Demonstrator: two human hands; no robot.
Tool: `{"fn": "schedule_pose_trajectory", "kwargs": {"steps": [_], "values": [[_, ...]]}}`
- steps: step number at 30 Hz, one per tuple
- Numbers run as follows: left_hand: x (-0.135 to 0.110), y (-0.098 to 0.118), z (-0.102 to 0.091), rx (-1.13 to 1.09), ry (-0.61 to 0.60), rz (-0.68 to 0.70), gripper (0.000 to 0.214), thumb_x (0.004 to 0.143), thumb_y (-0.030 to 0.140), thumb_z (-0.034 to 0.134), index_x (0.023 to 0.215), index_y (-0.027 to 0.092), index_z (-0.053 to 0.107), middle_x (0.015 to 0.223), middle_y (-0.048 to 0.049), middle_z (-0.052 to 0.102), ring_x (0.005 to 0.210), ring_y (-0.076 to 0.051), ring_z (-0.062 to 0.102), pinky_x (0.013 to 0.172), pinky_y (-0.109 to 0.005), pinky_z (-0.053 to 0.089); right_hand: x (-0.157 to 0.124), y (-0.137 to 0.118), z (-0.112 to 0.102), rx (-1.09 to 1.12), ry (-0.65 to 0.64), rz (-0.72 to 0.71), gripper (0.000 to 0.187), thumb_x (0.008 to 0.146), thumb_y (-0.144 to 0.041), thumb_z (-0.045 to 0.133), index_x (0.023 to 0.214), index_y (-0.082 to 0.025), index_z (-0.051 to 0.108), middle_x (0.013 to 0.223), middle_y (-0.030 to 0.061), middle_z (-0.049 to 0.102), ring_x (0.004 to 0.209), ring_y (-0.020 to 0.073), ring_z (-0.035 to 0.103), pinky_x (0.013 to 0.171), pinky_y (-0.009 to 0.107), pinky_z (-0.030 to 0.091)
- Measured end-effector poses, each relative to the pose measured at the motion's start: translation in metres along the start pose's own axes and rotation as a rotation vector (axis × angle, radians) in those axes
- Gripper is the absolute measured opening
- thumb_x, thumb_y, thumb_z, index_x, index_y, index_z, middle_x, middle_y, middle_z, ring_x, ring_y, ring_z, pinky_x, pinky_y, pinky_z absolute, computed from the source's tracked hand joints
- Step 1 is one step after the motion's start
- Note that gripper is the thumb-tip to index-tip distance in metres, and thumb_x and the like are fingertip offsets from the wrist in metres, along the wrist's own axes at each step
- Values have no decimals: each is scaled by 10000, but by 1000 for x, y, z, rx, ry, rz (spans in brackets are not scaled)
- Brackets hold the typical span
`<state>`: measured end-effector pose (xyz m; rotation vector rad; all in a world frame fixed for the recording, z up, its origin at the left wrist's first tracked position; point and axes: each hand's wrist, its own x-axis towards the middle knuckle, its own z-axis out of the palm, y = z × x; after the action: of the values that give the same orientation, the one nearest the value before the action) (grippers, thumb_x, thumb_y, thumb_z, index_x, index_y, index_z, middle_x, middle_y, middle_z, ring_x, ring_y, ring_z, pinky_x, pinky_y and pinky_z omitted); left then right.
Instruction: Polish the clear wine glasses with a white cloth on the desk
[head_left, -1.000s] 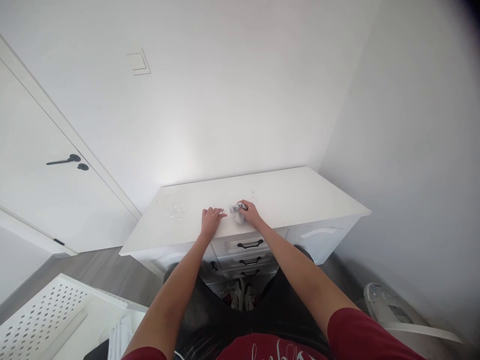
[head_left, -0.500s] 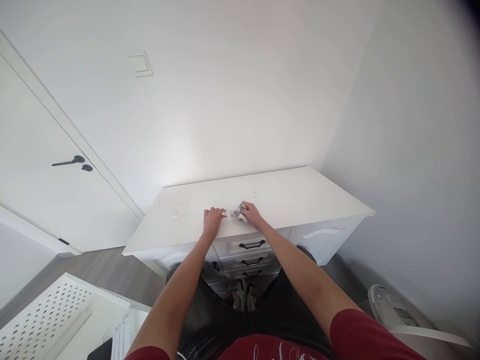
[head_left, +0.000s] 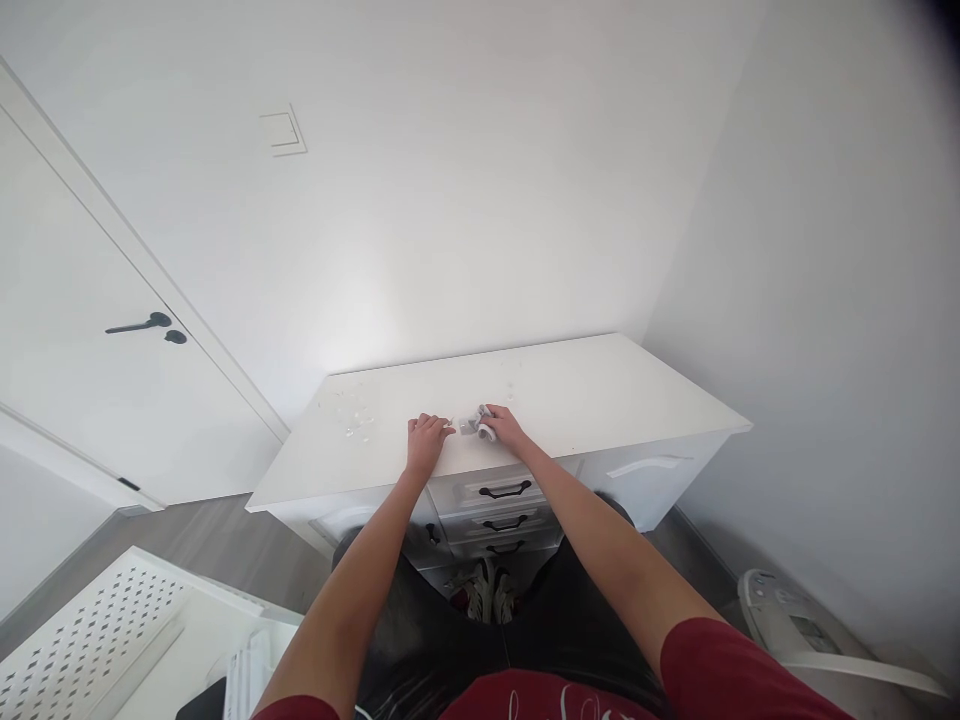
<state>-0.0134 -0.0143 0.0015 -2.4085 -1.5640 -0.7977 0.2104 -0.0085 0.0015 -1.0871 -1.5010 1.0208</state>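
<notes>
My right hand (head_left: pixel 507 430) is closed around a crumpled white-and-grey cloth or wipe (head_left: pixel 487 432), low over the front half of the white cabinet top (head_left: pixel 585 395). Beside it on the left lies a small greyish, shiny piece (head_left: pixel 466 428), close to the cloth. My left hand (head_left: pixel 426 442) is palm down on the same surface, its fingers bent together at a small whitish, see-through piece (head_left: pixel 450 424) whose kind is too small to make out. Further left are several small clear drops or beads (head_left: pixel 358 420) scattered on the top.
Black-handled drawers (head_left: pixel 505 490) are just below the front edge. A wall stands behind the cabinet, with a switch (head_left: pixel 280 130). At left is a door with a black handle (head_left: pixel 142 324). A white lattice-panelled piece (head_left: pixel 82 640) and a beige appliance (head_left: pixel 795 620) flank me.
The cloth in my right hand has shifted and folded slightly. Both hands stay in nearly the same place.
</notes>
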Motion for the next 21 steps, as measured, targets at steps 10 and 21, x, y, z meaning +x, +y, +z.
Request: {"fn": "schedule_pose_trajectory", "kwargs": {"steps": [10, 21], "values": [[1, 1, 1, -26, 14, 37, 149, 943, 343, 602, 1023, 266, 702, 976, -53, 714, 983, -237, 569, 923, -395, 353, -2, 1, -1, 16, 52, 3, 177, 745, -385, 559, 725, -210, 559, 679, -15, 543, 655, 155, 475, 608, 263, 397], [1, 2, -2, -50, -13, 4, 122, 936, 349, 617, 955, 258, 696, 964, -26, 719, 924, -201, 612, 968, -400, 316, -5, -2, -1, -46, 90, -18, 225, 774, -430, 552, 759, -209, 592, 692, -8, 577, 670, 159, 493, 617, 265, 403]]}}
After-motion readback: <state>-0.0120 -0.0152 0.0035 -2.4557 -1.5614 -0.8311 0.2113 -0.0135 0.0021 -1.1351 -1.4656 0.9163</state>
